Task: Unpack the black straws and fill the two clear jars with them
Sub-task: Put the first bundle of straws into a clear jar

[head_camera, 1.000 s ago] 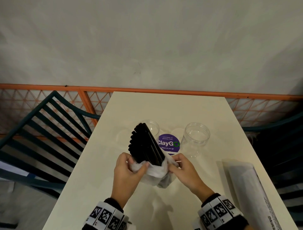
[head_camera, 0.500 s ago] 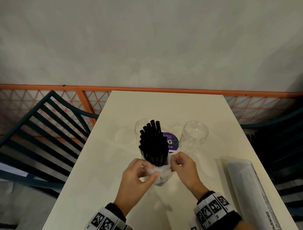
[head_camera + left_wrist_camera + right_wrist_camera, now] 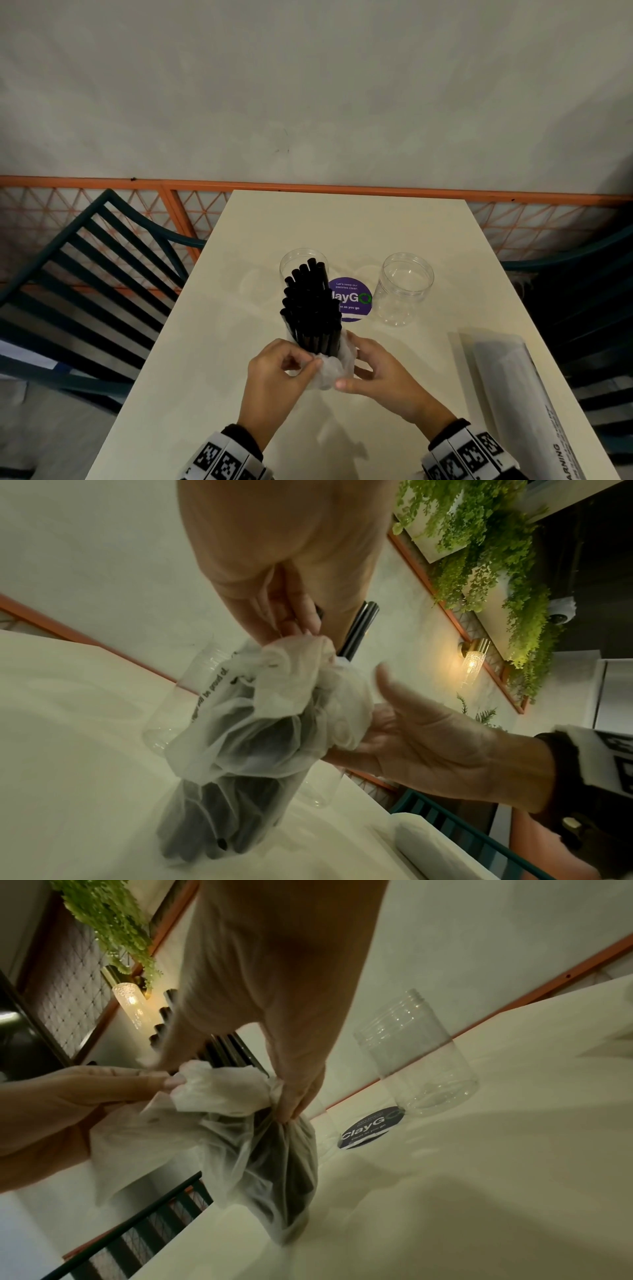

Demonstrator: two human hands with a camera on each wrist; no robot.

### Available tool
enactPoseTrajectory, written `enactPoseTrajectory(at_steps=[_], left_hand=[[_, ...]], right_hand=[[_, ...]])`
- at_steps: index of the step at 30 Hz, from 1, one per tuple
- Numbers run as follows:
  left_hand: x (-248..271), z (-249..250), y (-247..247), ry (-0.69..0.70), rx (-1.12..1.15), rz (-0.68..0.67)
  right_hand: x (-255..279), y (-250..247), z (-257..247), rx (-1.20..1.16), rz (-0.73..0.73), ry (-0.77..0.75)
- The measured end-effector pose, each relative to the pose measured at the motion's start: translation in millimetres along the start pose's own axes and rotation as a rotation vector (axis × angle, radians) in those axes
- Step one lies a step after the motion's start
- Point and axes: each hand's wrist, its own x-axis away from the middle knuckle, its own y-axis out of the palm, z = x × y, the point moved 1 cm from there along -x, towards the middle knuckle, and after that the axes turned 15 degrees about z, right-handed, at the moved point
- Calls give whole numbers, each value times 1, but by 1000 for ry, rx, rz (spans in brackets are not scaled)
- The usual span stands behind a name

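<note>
A bundle of black straws (image 3: 310,308) stands upright on the cream table (image 3: 212,359), its lower end still inside a thin translucent plastic bag (image 3: 334,368) bunched down around it. My left hand (image 3: 310,361) pinches the bag's crumpled rim (image 3: 294,656) between thumb and fingers. On the opposite side my right hand (image 3: 352,368) grips a gathered fold of the bag (image 3: 232,1096), thumb sticking out. Two clear jars stand behind: the left jar (image 3: 303,262) is partly hidden by the straws, and the right jar (image 3: 404,289) holds nothing.
A second long wrapped package (image 3: 513,394) with printed warning text lies along the table's right edge. A round purple sticker (image 3: 352,301) sits between the jars. Dark green slatted chairs (image 3: 85,291) flank the table, and an orange rail (image 3: 308,188) runs behind it.
The straw bundle has swung from leaning left to standing upright. Both hands have worked the bag further down, baring more of the straws.
</note>
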Motion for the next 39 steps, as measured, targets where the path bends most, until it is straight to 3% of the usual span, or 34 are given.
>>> enactPoseTrajectory(at_steps=[3,6,8,12,15,18,21,25,30,35,39], left_hand=[[1,0,0,0,40,-127],[0,6,-5,88,-10,-303],[-4,14,-10,213,-63,-230],[-19,49,-13,424,-133,134],[-34,69,2,500,-278,69],[-36,63,26,439,-453,-117],[-26,55,39,389,-503,-208],[-19,57,42,467,-532,-186],[-25,72,51,369,-682,-174],[-29,62,53,421,-745,-224],[-29,52,39,496,-604,-219]], right_hand=[[-4,-1,7,10,153,-30],[-7,-5,11,3,196,-28],[-7,-8,10,35,190,-40],[-10,-9,19,90,185,-31],[-10,-6,19,122,166,-40],[-8,-4,20,204,146,-48],[-7,-3,33,326,162,-79],[-6,-3,44,433,166,-154],[-13,0,45,510,136,-288],[-11,4,45,474,91,-164],[-14,5,47,373,56,-76]])
